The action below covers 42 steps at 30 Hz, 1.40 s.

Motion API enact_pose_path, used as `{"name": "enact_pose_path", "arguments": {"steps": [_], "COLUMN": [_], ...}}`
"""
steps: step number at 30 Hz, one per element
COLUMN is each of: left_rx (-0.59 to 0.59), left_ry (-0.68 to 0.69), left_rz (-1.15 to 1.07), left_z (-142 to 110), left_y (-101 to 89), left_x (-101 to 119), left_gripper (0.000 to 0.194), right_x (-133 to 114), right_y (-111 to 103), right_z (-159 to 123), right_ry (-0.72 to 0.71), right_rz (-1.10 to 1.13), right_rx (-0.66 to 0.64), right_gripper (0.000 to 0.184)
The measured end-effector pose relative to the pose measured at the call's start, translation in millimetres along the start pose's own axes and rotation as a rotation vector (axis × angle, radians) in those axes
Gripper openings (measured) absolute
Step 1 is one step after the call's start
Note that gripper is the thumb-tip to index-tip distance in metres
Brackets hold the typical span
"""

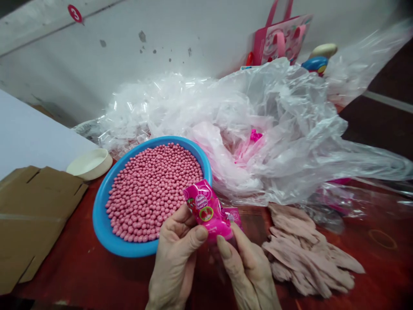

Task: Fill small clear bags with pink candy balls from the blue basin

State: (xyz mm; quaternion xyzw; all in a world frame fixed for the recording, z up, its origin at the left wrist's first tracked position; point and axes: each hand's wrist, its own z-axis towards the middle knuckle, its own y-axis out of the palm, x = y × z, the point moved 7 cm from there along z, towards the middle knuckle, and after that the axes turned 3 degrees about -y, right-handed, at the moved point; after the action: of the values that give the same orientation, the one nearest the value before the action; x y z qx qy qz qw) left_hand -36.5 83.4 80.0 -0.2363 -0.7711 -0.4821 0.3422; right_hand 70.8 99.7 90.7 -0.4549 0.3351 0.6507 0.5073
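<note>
My left hand point(176, 254) and my right hand point(247, 275) together pinch a shiny pink sweet packet point(206, 211) with a strawberry print, its lower end between my thumbs. A second pink wrapper point(232, 216) shows just behind it, and I cannot tell whether it is joined to the packet. To the left of my left hand, a blue plastic bowl point(109, 228) is heaped with small round pink sweets point(153, 191). My left hand overlaps the bowl's rim. A heap of pale pink gloves point(303, 254) lies to the right of my right hand.
Crumpled clear plastic sheeting point(284, 125) is piled behind the bowl on the red table point(77, 271). Flattened brown cardboard point(35, 215) lies at the left, with a cream dish point(89, 164) beyond it. A pink gift bag point(280, 38) stands at the back against a white wall point(97, 56).
</note>
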Motion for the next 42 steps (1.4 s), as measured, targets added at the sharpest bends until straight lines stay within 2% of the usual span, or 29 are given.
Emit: {"name": "enact_pose_path", "arguments": {"steps": [5,9,11,16,22,28,32,35,38,42], "left_rx": [-0.036,0.032,0.076,0.156,0.083,0.058,0.124,0.13,0.137,0.167], "left_ry": [-0.062,-0.083,-0.071,-0.068,-0.139,-0.173,-0.174,-0.184,-0.196,-0.221], "left_rz": [-0.006,0.007,0.016,0.013,0.021,-0.014,-0.014,0.011,0.04,0.043], "left_z": [-2,-1,-1,-3,-4,-4,-4,-4,-7,-11], "left_y": [3.9,7.0,8.0,6.7,8.6,7.6,5.2,7.7,10.7,13.0], "left_x": [-8,-11,-12,-18,-27,-36,-36,-38,-42,-49], "left_gripper": [0.044,0.036,0.032,0.036,0.035,0.031,0.024,0.022,0.022,0.025], "right_x": [5,3,4,14,11,18,24,22,18,21], "right_y": [-3,-2,-3,-9,-14,-12,-18,-23,-24,-21], "right_z": [-3,-7,-7,-3,-9,-15,-21,-25,-27,-33], "right_ry": [-0.035,-0.163,-0.18,-0.053,-0.041,0.0,0.115,0.219,0.288,0.348], "right_rz": [-0.076,-0.185,-0.208,-0.146,-0.142,-0.126,-0.092,-0.112,-0.042,-0.014], "right_rx": [0.004,-0.003,-0.019,-0.093,-0.022,-0.053,-0.038,0.03,0.062,0.029], "right_gripper": [0.018,0.013,0.013,0.018,0.026,0.029,0.041,0.037,0.04,0.04]}}
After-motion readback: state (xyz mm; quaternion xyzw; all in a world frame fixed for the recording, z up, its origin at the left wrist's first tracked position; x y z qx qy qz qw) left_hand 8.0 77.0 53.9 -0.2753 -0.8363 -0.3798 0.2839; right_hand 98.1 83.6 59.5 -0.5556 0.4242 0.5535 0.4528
